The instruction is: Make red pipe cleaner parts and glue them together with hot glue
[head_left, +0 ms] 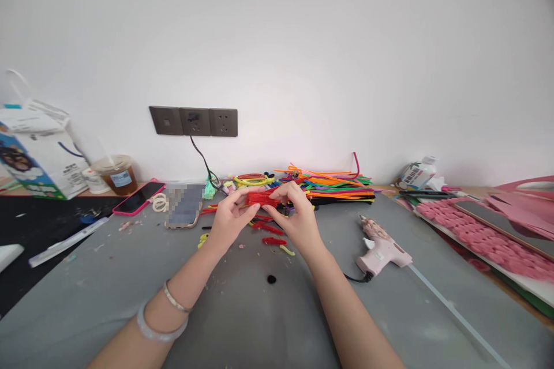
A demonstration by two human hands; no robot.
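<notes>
Both my hands meet over the middle of the grey table, pinching a red fuzzy pipe-cleaner piece (262,199) between them. My left hand (231,216) grips its left end with thumb and fingers. On the other end, my right hand (298,213) has its fingers curled round, partly hiding it. Below them on the table lie short red pipe-cleaner pieces (274,241) and a small yellow one (287,250). A black round pom-pom or disc (271,279) sits closer to me. Behind the hands spreads a pile of coloured pipe cleaners (337,184).
A pink glue gun (383,251) with a long glue stick lies to the right. Two phones (141,197), a drink cup (119,176) and a carton (38,153) stand or lie left. Pink knitted-looking material (480,236) and a white bottle (418,173) are at right. Sockets (194,121) are on the wall.
</notes>
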